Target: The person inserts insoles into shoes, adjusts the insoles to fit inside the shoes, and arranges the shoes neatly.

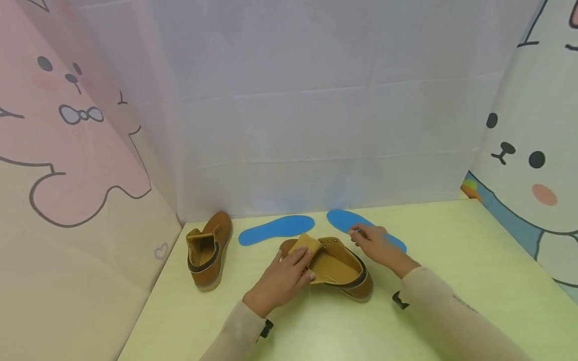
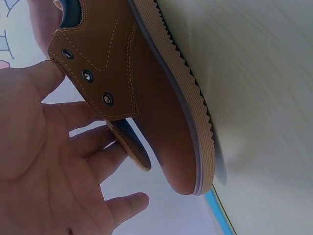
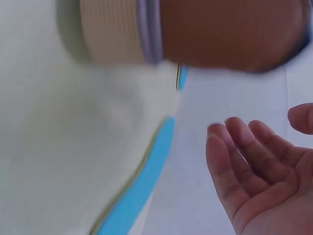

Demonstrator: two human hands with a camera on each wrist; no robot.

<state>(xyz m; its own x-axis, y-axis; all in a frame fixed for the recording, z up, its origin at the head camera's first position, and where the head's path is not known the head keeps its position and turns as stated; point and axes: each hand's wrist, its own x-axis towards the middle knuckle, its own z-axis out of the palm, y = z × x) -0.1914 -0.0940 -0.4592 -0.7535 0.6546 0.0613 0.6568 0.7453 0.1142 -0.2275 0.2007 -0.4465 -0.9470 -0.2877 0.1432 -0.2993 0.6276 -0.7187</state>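
One half-closed left hand grips the tongue of a brown shoe at the head view's five o'clock, seemingly to give access inside, while the right hand, loosely bent, hovers empty at the shoe's two o'clock.

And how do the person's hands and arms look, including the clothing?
The left hand and right hand wear no gloves. The left sleeve and right sleeve are long and pale beige; the right bears a faint mark. A small black piece, perhaps of a strap, shows at each cuff.
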